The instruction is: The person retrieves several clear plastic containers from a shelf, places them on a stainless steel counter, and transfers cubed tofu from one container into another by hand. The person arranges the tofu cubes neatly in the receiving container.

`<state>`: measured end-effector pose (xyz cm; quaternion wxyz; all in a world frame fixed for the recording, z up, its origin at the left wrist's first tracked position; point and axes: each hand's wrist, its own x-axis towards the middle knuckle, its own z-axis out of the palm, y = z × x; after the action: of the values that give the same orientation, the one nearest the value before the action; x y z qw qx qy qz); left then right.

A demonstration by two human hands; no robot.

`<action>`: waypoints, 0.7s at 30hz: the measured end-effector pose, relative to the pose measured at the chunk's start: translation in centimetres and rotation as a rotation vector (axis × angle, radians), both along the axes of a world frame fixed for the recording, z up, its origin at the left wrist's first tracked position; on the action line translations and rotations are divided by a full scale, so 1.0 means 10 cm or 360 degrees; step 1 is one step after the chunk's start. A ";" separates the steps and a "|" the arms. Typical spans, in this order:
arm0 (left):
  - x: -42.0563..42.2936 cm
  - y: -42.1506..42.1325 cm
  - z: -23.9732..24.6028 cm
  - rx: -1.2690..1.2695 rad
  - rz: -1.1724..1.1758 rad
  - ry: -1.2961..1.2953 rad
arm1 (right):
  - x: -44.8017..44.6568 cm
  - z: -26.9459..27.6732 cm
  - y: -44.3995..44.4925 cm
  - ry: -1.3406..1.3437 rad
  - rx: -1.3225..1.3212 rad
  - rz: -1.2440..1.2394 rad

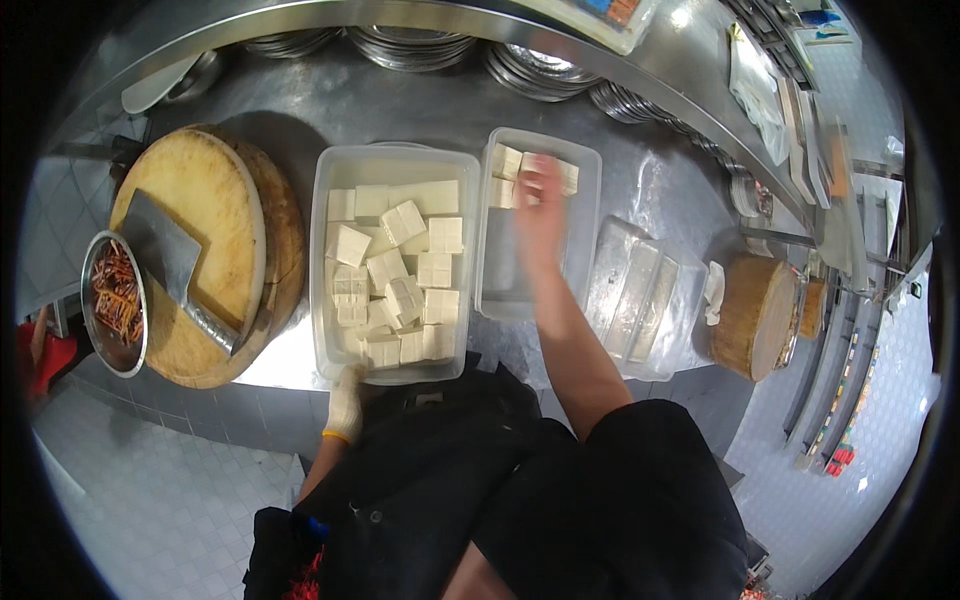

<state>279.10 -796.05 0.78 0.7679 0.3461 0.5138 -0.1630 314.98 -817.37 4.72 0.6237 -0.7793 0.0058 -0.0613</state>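
A translucent plastic tub point(472, 262) before me holds many pale tofu blocks point(445, 235), several lying loosely over one another. My left hand point(346, 401), in a cream knit glove with a yellow cuff, is at this tub's near left corner; its fingers are partly hidden there. My bare right hand point(541, 187) is blurred over the far end of a second plastic tub point(598, 217) to the right. Several tofu pieces point(506, 161) lie around and beneath it. Whether its fingers grip a piece cannot be made out.
At left, a cleaver point(169, 244) lies on a round wooden chopping block point(210, 172), beside a metal bowl point(139, 360) of dark reddish strips. Upturned clear containers point(645, 300) and another wooden block point(742, 319) stand right. Stacked metal plates point(409, 49) sit under a steel shelf point(495, 22). A person's red garment shows far left.
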 end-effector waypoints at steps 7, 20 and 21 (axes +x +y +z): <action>0.13 0.02 0.10 -0.0235 0.0071 0.0025 | -0.20 0.02 0.92 -0.0354 -0.1302 0.1761; 0.08 0.09 -0.01 -0.0066 -0.0197 0.0196 | -0.22 0.21 0.90 -0.0062 -0.1433 0.1675; 0.08 0.10 -0.03 -0.0113 -0.0144 0.0181 | -0.23 0.26 0.86 0.0125 -0.1353 0.1622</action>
<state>279.89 -795.05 0.51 0.7411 0.3316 0.5344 -0.2350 312.65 -808.79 7.37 0.2122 -0.8643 -0.3653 0.2729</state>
